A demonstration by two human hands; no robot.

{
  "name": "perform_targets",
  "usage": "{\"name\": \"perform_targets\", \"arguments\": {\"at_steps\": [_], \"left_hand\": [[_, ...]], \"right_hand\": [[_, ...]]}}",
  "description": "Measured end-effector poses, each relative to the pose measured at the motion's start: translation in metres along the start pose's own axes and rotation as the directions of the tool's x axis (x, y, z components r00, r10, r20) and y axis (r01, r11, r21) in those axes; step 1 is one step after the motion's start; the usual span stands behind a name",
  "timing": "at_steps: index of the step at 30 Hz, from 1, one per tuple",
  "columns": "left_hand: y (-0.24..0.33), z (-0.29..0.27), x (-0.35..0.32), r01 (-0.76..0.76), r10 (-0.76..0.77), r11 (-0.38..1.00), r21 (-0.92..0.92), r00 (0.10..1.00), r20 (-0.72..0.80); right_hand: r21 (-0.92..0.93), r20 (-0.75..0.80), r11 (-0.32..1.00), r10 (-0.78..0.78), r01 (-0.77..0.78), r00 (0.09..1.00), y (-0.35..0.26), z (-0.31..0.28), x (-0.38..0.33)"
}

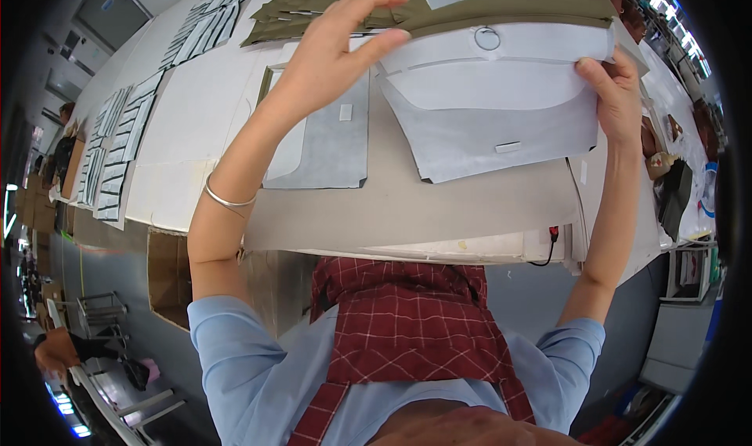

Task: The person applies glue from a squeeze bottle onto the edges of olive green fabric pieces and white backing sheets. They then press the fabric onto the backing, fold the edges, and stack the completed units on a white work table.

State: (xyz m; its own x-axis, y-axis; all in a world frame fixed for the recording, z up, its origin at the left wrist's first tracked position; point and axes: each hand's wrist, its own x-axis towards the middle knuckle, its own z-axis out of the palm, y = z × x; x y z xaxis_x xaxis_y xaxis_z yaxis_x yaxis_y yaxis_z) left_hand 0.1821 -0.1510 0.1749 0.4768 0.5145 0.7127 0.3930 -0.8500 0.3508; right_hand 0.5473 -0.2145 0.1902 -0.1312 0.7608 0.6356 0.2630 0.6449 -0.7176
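Panel (486,83) has its right edge pinched by right hand (619,101); left hand (327,60) half-open, contact unclear; bare tabletop (439,211) borders near edge

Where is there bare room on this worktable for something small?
The worktable looks bare left, between the striped pieces and the flat gray panel, and along the front edge, below that panel and the held panel in the right hand. The back is crowded: olive fabric lies near the left hand.
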Motion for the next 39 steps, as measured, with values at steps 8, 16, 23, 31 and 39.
{"name": "perform_targets", "arguments": {"at_steps": [8,16,23,31,39], "left_hand": [[0.039,-0.010,-0.012,0.230,-0.167,0.963,-0.141,0.918,0.359],[0.046,-0.015,-0.139,0.814,-0.622,0.357,-0.458,0.573,0.533],[0.027,-0.059,-0.157,0.917,-0.831,0.391,-0.079,0.389,0.397],[0.019,-0.074,-0.186,0.656,-0.728,0.675,0.339,0.667,0.158],[-0.012,-0.054,-0.185,0.260,-0.355,0.930,0.262,0.823,0.444]], "right_hand": [[-0.280,-0.083,0.958,-0.088,0.062,0.993,-0.032,0.004,0.022],[-0.304,0.300,0.928,0.309,-0.217,0.903,0.020,0.119,0.087],[-0.206,0.604,0.934,0.355,-0.291,0.713,0.086,0.238,0.124],[-0.300,0.756,0.935,0.353,-0.187,0.552,0.127,0.298,0.138],[-0.256,0.743,0.960,0.272,-0.115,0.611,0.159,0.305,0.126]]}}
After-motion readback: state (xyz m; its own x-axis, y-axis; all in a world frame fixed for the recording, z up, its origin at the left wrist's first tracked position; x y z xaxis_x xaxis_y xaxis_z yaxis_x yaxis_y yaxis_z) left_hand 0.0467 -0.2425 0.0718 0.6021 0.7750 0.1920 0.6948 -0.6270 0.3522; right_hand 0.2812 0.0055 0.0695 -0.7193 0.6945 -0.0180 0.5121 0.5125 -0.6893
